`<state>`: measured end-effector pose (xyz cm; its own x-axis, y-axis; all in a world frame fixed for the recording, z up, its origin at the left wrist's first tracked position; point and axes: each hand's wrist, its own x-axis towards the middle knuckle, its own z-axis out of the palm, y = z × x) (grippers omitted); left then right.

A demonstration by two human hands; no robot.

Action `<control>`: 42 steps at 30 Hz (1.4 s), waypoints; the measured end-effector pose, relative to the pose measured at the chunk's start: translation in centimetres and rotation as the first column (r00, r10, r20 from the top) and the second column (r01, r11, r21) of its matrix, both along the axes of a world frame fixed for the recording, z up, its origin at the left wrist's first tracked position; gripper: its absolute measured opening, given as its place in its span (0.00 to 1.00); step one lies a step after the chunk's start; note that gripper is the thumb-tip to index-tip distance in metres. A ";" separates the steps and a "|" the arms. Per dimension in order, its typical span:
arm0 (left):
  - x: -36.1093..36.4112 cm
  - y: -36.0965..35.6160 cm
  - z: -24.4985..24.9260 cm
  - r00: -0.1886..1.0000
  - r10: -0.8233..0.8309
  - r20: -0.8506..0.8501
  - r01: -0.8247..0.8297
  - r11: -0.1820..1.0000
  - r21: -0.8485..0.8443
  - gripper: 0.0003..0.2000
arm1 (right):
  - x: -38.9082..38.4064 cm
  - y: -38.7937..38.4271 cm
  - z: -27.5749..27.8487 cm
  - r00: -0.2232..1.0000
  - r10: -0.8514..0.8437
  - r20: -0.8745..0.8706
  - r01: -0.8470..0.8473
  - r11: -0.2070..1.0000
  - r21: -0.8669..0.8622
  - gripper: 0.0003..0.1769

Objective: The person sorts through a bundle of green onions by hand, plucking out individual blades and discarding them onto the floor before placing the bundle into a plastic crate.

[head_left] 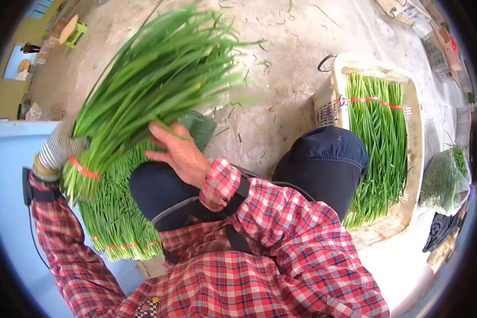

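Observation:
A large bunch of garlic chives (159, 79), tied near its base with a red band (84, 167), is held up at the left. My left hand (61, 151), in a striped glove, is closed round it just above the band. The leaf tips fan out toward the upper right and look blurred. My right hand (181, 153) is bare, with its fingers apart at the lower side of the leaves; some leaves lie against it. Below the raised bunch, more tied chive bunches (123, 217) are stacked beside my left knee.
To the right of my knees stands a white plastic crate (414, 132) with banded chive bunches (377, 143) inside. A clear bag of greens (446, 177) sits farther right. Leaf scraps lie on the concrete floor (286, 63). A blue surface (16, 175) borders the left side.

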<state>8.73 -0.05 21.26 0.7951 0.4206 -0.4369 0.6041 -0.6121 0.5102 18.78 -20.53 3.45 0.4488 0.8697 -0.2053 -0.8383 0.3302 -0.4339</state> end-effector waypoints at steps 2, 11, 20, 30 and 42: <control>-3.1 0.5 -1.0 0.992 0.003 0.123 0.010 0.994 -0.108 0.28 | -1.1 0.1 -1.4 0.988 0.133 -0.078 -0.125 0.987 0.101 0.23; -11.0 2.9 -12.4 0.998 0.020 -0.054 -0.012 0.988 0.151 0.35 | -3.7 -0.2 -7.6 0.993 0.114 -0.034 -0.115 0.844 -0.523 0.16; -10.4 4.6 -15.9 0.971 0.240 0.006 -0.240 0.971 0.003 0.42 | 3.2 -2.4 -5.2 0.967 -0.048 0.252 0.151 0.901 -0.406 0.15; -8.4 0.8 -15.9 0.937 0.052 0.346 -0.185 0.912 0.365 0.31 | 9.2 -10.6 0.6 0.699 -0.513 0.498 0.668 0.717 -0.200 0.10; -8.9 -0.4 -16.8 0.879 0.198 0.433 -0.334 0.904 0.266 0.25 | 8.3 -0.3 -2.2 0.124 0.125 0.984 0.614 0.770 -0.175 0.09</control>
